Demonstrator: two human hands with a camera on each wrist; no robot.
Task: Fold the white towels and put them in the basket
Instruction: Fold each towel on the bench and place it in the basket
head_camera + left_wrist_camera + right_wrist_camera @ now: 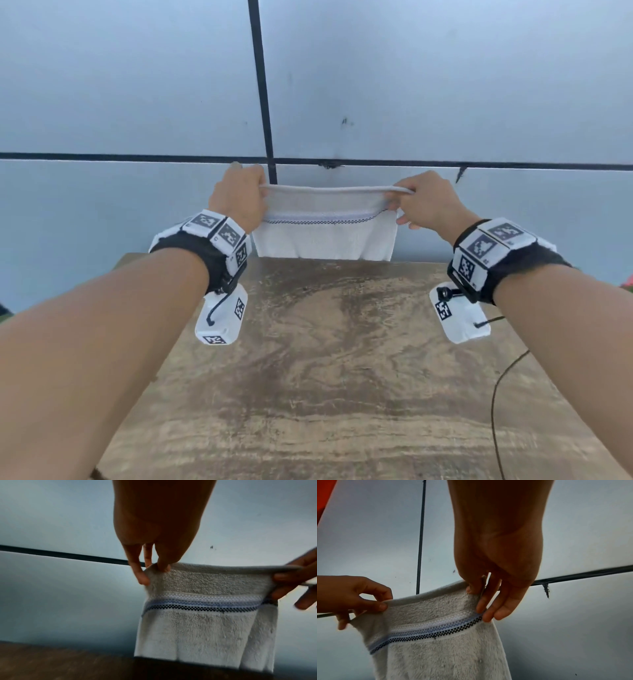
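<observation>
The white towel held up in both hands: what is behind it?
Behind the white towel stands a grey panelled wall with black seams. The towel covers the wall's lower part and the far edge of the wooden table, so nothing there can be seen.

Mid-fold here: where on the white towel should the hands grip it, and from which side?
At the two top corners of the white towel, from above, as the left hand and right hand pinch now. The hem stretches nearly straight between them and the striped band hangs level, so it drapes flat for folding.

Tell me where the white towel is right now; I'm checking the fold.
In the head view the white towel hangs centre frame beyond the wooden table's far edge, stretched between the left hand and right hand.
</observation>
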